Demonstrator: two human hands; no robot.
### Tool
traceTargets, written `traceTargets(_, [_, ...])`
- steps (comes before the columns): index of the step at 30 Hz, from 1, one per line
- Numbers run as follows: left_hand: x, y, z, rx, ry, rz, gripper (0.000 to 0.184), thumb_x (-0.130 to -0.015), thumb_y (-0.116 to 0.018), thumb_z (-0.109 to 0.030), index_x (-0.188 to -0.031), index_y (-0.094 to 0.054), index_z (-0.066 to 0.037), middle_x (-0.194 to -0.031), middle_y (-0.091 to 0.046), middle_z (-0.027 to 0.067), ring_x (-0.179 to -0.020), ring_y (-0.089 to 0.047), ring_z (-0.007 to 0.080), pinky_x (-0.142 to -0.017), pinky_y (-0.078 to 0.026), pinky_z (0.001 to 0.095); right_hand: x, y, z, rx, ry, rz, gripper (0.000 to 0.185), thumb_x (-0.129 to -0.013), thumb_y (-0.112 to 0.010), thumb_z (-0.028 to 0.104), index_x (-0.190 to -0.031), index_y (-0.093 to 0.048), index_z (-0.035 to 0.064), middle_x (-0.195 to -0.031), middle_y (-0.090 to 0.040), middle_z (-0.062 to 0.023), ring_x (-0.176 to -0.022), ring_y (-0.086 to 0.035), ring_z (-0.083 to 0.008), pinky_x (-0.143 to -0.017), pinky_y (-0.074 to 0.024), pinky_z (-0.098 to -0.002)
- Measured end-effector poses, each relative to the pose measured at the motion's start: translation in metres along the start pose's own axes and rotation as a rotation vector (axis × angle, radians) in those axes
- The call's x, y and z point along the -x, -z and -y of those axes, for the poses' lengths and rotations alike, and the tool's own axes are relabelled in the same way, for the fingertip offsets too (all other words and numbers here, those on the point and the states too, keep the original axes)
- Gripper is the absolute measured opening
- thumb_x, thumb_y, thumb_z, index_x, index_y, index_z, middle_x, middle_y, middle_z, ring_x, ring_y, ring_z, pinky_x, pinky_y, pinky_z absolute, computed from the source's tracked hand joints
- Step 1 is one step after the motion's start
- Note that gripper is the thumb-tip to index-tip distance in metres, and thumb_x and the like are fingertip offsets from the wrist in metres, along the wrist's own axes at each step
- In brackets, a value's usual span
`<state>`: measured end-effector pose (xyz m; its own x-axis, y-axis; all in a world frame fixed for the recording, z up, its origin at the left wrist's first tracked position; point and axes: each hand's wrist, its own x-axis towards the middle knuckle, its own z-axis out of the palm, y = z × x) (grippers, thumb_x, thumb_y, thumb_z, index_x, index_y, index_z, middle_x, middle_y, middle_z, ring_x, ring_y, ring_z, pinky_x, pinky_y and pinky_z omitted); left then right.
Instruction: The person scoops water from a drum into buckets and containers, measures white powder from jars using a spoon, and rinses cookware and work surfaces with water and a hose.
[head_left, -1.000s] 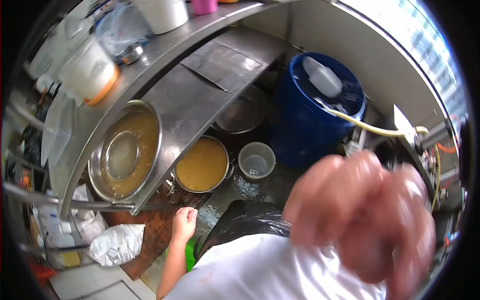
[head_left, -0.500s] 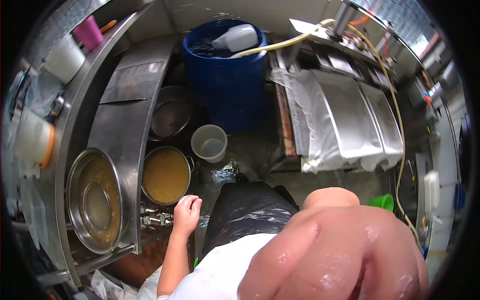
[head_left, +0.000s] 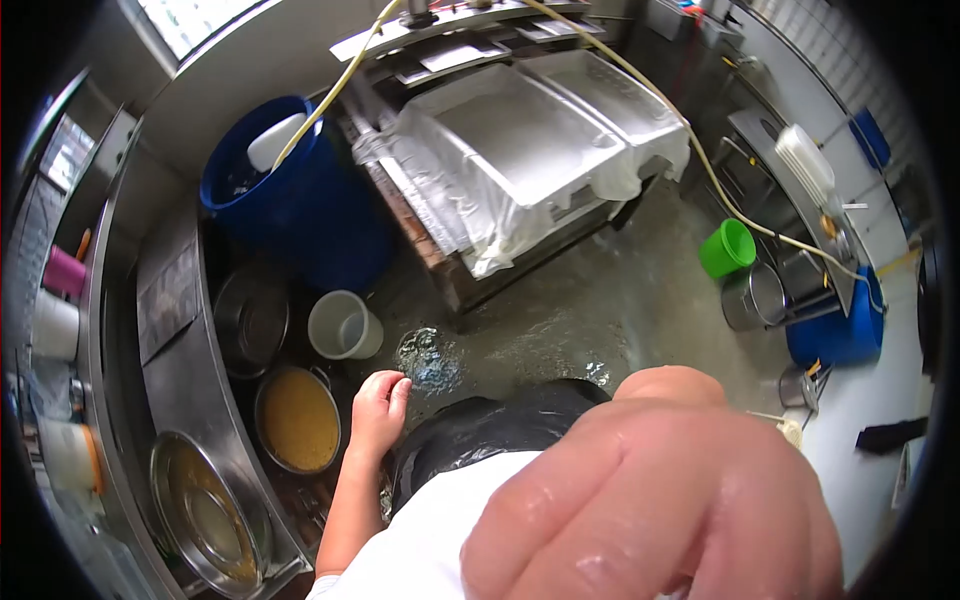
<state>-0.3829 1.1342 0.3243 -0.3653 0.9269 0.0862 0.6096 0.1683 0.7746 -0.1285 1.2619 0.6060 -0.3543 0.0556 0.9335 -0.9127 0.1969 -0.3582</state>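
My left hand [head_left: 380, 412] hangs low in front of my white shirt [head_left: 440, 520], with its fingers curled together and no object visible in it. Close by stand a metal pot of yellowish-brown contents [head_left: 298, 420] and a white bucket [head_left: 346, 326], both apart from the hand. Very near the camera, my right hand [head_left: 660, 490] fills the lower right; its skin looks wet. Its fingertips are hidden, so whether it touches or holds anything cannot be seen. Below the hands is a shiny black apron [head_left: 480, 425].
A blue barrel [head_left: 300, 215] with a hose stands at the back left. Cloth-lined metal trays [head_left: 530, 130] rest on a stand. Left is a metal counter with a wide basin [head_left: 165, 470]. A green bucket [head_left: 727, 249] is at right. The floor [head_left: 540, 340] is wet.
My view has swung to the right, so the barrel and pots sit further left and more of the right side shows. Both hands keep nearly the same pose.
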Motion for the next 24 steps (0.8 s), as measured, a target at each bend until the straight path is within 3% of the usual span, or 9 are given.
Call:
traceTargets(6, [-0.023,-0.079,-0.062,-0.079,-0.116,0.152,0.016,-0.095,-0.072,-0.015,-0.100,-0.072,0.001,-0.097,-0.072,0.0173,-0.089,-0.070,0.0337,-0.081,-0.056,0.0406,0.046,0.048,0.107,0.168,0.003,-0.074,0.014,-0.101,-0.060,0.015,-0.109,-0.065,0.0034,-0.098,-0.069,-0.0156,-0.082,-0.069,-0.0303,-0.074,-0.0573,-0.0402])
traceTargets(15, [-0.061,-0.255,-0.244,-0.070,-0.344,0.459,0.019,-0.097,-0.069,-0.017,-0.102,-0.071,0.002,-0.102,-0.071,0.0192,-0.093,-0.070,0.0368,-0.081,-0.057,0.0420,0.136,0.116,0.292,0.472,-0.013,-0.246,0.012,-0.100,-0.061,0.012,-0.104,-0.066,0.0026,-0.097,-0.070,-0.0146,-0.084,-0.070,-0.0309,-0.074,-0.0576,-0.0399])
traceTargets(24, [-0.100,-0.402,-0.349,-0.046,-0.467,0.669,0.022,-0.098,-0.069,-0.018,-0.103,-0.071,0.002,-0.101,-0.071,0.0200,-0.093,-0.070,0.0383,-0.081,-0.056,0.0435,0.190,0.177,0.400,0.745,-0.102,-0.360,0.009,-0.098,-0.063,0.010,-0.100,-0.067,0.0019,-0.096,-0.070,-0.0135,-0.085,-0.070,-0.0314,-0.075,-0.0579,-0.0397])
